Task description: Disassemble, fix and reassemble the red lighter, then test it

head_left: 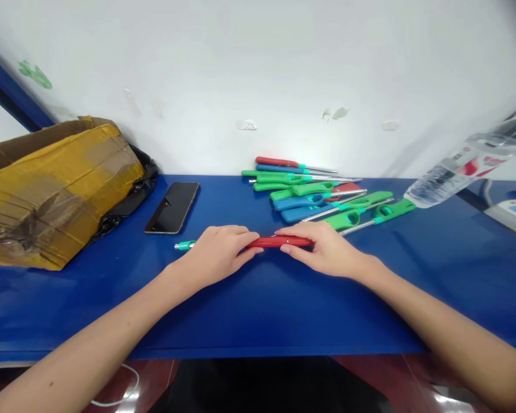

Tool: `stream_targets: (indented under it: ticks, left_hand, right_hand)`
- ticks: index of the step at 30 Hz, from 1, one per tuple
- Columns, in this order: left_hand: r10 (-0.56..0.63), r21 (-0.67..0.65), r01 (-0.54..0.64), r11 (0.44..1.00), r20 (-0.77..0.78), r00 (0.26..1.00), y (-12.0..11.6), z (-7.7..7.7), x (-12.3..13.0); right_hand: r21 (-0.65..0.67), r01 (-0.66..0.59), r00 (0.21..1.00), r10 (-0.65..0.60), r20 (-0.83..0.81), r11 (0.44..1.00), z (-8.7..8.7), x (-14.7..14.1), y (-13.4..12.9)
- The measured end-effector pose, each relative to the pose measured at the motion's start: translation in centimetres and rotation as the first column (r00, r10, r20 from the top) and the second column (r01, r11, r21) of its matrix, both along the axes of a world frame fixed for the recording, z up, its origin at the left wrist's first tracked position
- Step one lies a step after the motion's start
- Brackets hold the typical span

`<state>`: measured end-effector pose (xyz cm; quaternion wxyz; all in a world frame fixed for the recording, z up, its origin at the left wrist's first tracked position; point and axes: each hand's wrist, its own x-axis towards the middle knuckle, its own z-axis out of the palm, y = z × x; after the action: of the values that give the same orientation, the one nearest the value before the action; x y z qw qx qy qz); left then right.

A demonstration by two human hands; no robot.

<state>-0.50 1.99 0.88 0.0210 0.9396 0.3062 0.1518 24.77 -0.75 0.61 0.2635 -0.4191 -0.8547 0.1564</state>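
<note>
1. Both forearms come in from the near edge of the blue table and meet at its middle.
2. Left hand: fingers curled narrow around one end of a red long-reach lighter. A green-and-metal tip pokes out just beyond the knuckles on the outer side; whether it belongs to the same lighter cannot be told.
3. Right hand: fingers closed over the other end of the red body, thumb underneath, fingertips resting on top. Only a short red stretch shows between the two hands.
4. The lighter lies level, just above or on the tabletop; contact cannot be told.
5. Judgement: the step in hand looks like a two-handed hold on the lighter, joining or checking its parts. A next move would need steady opposing grip from both hands, keeping the body straight.
6. Beyond the left fingertips: a dark smartphone, face up.
7. Beyond the right fingertips: a loose pile of green, blue and red lighters.
8. Far left: a taped cardboard box. Far right: a clear plastic bottle, tilted.
</note>
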Motion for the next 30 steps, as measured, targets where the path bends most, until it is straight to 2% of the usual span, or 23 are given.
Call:
stream_targets:
  ticks: [3, 5, 6, 7, 8, 9, 10, 12, 13, 15, 17, 19, 21, 22, 23, 24, 25, 26, 27, 28, 29, 30]
  left_hand:
    - [-0.049, 0.197, 0.009, 0.980, 0.200, 0.979, -0.2, 0.1, 0.0]
    - [-0.079, 0.258, -0.028, 0.966, 0.395, 0.915, -0.6, 0.4, 0.2]
    - [-0.055, 0.212, -0.056, 0.976, 0.485, 0.873, -0.8, 0.5, 0.3]
    - [0.008, 0.099, -0.076, 0.992, 0.555, 0.832, -1.0, 0.5, 0.5]
    - [0.113, -0.074, -0.085, 0.994, 0.589, 0.800, -1.1, 0.4, 0.7]
    - [0.226, -0.280, -0.065, 0.958, 0.592, 0.774, -1.1, 0.2, 1.0]
    - [0.316, -0.462, -0.004, 0.887, 0.600, 0.735, -0.9, -0.1, 1.3]
    - [0.433, -0.686, 0.136, 0.714, 0.586, 0.685, -0.5, -0.8, 1.9]
    - [0.460, -0.735, 0.203, 0.648, 0.589, 0.664, -0.2, -1.1, 2.1]
    - [0.505, -0.778, 0.283, 0.561, 0.593, 0.628, 0.2, -1.6, 2.3]
    - [0.534, -0.792, 0.319, 0.521, 0.594, 0.602, 0.5, -1.8, 2.3]
    - [0.543, -0.798, 0.326, 0.507, 0.589, 0.599, 0.5, -1.7, 2.1]
    - [0.512, -0.805, 0.284, 0.521, 0.561, 0.650, 0.4, -1.4, 1.8]
    - [0.478, -0.798, 0.227, 0.558, 0.533, 0.698, 0.3, -1.2, 1.6]
    - [0.430, -0.764, 0.148, 0.628, 0.499, 0.753, 0.2, -1.0, 1.4]
    - [0.369, -0.685, 0.052, 0.727, 0.453, 0.812, 0.0, -0.8, 1.0]
    - [0.305, -0.516, -0.045, 0.856, 0.431, 0.849, -0.1, -0.5, 0.7]
    - [0.226, -0.278, -0.108, 0.955, 0.437, 0.871, -0.2, -0.3, 0.3]
    - [0.140, -0.060, -0.127, 0.990, 0.453, 0.881, -0.2, 0.0, -0.2]
    - [0.069, 0.096, -0.126, 0.987, 0.454, 0.889, 0.0, 0.3, -0.6]
    - [0.019, 0.202, -0.124, 0.972, 0.455, 0.890, 0.3, 0.5, -1.1]
    - [0.012, 0.249, -0.135, 0.959, 0.440, 0.898, 0.7, 0.8, -1.6]
  right_hand:
    - [0.006, 0.051, 0.998, -0.051, -0.040, 0.999, -0.1, 0.2, 0.2]
    - [-0.006, 0.090, 0.991, -0.090, -0.098, 0.996, -0.2, 0.4, 0.4]
    - [-0.025, 0.105, 0.986, -0.107, -0.125, 0.994, -0.2, 0.6, 0.4]
    - [-0.048, 0.116, 0.981, -0.122, -0.149, 0.992, -0.2, 0.7, 0.5]
    - [-0.071, 0.122, 0.977, -0.133, -0.167, 0.990, -0.2, 0.7, 0.5]
    - [-0.093, 0.118, 0.975, -0.133, -0.177, 0.989, -0.2, 0.6, 0.4]
    - [-0.113, 0.104, 0.975, -0.124, -0.182, 0.988, -0.2, 0.5, 0.3]
    - [-0.134, 0.056, 0.979, -0.081, -0.186, 0.989, -0.1, 0.0, -0.1]
    - [-0.132, 0.030, 0.981, -0.054, -0.184, 0.991, -0.1, -0.3, -0.3]
    - [-0.111, -0.010, 0.986, -0.009, -0.164, 0.994, 0.0, -0.9, -0.7]
    - [-0.082, -0.016, 0.992, 0.005, -0.128, 0.997, 0.2, -1.3, -1.0]
    - [-0.063, 0.014, 0.994, -0.021, -0.108, 0.998, 0.2, -1.4, -1.2]
    - [-0.043, 0.055, 0.992, -0.059, -0.112, 0.998, 0.2, -1.2, -1.1]
    - [-0.029, 0.072, 0.991, -0.074, -0.111, 0.997, 0.1, -1.1, -1.1]
    - [-0.010, 0.086, 0.991, -0.086, -0.103, 0.996, 0.0, -0.9, -1.1]
    - [0.012, 0.093, 0.992, -0.092, -0.084, 0.996, -0.1, -0.7, -1.0]
    - [0.035, 0.094, 0.994, -0.092, -0.059, 0.995, -0.1, -0.5, -1.0]
    - [0.055, 0.091, 0.995, -0.089, -0.033, 0.994, -0.2, -0.3, -1.1]
    - [0.067, 0.085, 0.996, -0.085, -0.008, 0.994, -0.2, -0.1, -1.1]
    - [0.073, 0.079, 0.997, -0.080, 0.013, 0.994, -0.2, 0.1, -1.2]
    - [0.075, 0.073, 0.997, -0.076, 0.030, 0.994, -0.1, 0.3, -1.3]
    - [0.076, 0.068, 0.996, -0.072, 0.044, 0.995, -0.1, 0.5, -1.4]
